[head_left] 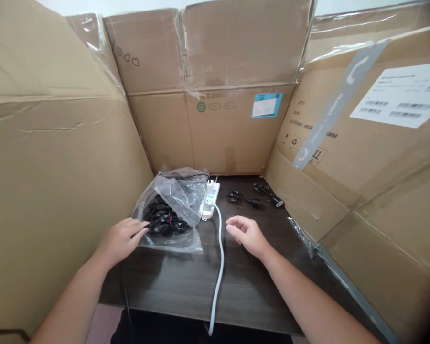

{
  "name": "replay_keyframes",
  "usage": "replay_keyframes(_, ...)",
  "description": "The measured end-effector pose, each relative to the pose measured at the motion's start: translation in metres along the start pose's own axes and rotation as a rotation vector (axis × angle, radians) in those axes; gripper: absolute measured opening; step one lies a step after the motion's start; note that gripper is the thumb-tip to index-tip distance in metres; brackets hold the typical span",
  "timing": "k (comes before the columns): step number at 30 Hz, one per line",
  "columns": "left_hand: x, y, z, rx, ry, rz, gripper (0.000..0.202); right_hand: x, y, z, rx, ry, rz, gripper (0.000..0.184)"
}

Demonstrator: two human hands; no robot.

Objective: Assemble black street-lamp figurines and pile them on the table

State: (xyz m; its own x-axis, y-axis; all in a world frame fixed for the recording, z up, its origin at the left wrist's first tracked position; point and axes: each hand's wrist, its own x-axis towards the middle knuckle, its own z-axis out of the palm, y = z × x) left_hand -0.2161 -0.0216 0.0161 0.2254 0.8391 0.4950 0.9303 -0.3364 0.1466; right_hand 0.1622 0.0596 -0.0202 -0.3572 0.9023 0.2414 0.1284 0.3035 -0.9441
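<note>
Pinching: left hand (pixel 123 239), apparently a black cable (pixel 147 226), by plastic bag (pixel 179 193) | right hand (pixel 250 235): half-curled, thumb parted, near white cord (pixel 221 258)

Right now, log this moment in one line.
left hand: at plastic bag of black cables | right hand: open, beside white cord | power strip: right of plastic bag

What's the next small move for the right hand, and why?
Probably bring the right hand to the bag and steady its near edge: that hand looks empty, the left hand is at the bag's left side, and black cables lie bunched inside.
</note>
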Motion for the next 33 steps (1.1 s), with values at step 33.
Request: replay_keyframes(33, 0.076, -0.011, 0.045, 0.233, -0.131, -0.200, 0.040, 0.051, 0.077, -0.072, -0.972, 0.459, 0.036, 0.051)
